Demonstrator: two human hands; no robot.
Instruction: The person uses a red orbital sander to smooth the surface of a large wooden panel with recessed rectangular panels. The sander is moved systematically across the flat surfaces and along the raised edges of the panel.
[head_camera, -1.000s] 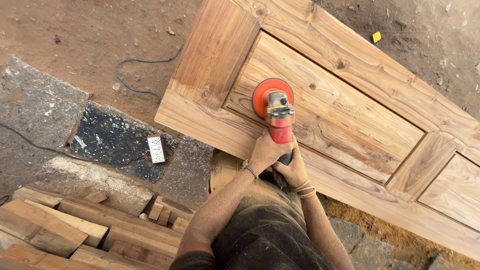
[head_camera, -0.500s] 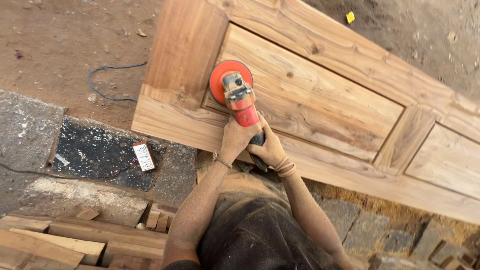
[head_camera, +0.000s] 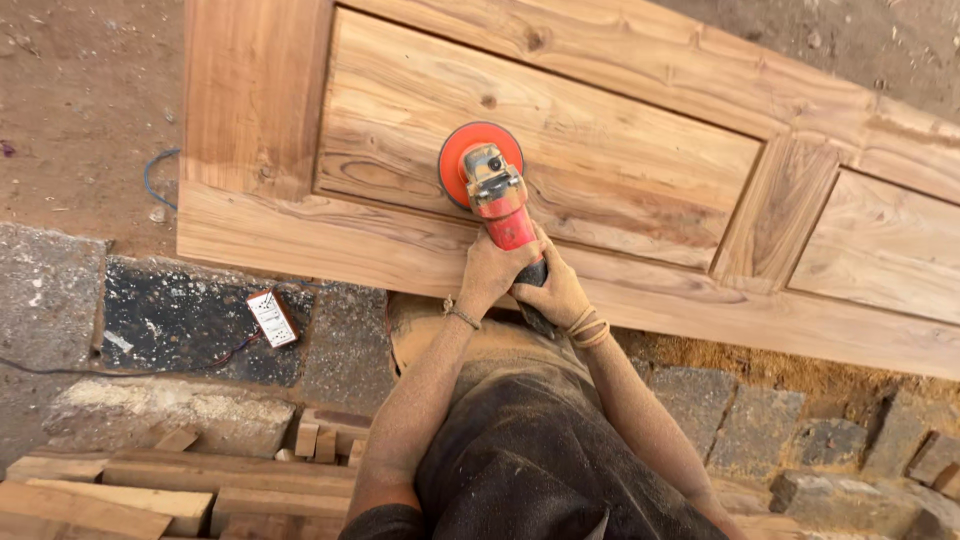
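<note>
A red angle grinder (head_camera: 498, 195) with an orange sanding disc (head_camera: 458, 152) rests on the recessed panel of a large wooden door (head_camera: 640, 130) lying flat. My left hand (head_camera: 492, 270) grips the grinder's body from the left. My right hand (head_camera: 558, 292) holds its dark rear handle, thread bands around the wrist. Both arms are dusted with sawdust. The disc sits near the panel's lower edge, left of its middle.
A white switch box (head_camera: 271, 317) with a cable lies on a dark stone slab (head_camera: 170, 315). Cut timber pieces (head_camera: 150, 480) are stacked at bottom left. A blue cable (head_camera: 150, 178) curls on the dirt. Sawdust and stone blocks (head_camera: 760, 420) lie under the door's near edge.
The grinder has travelled rightward along the panel away from the door's left stile, both hands still gripping it. The view has swung, so the door now lies more level.
</note>
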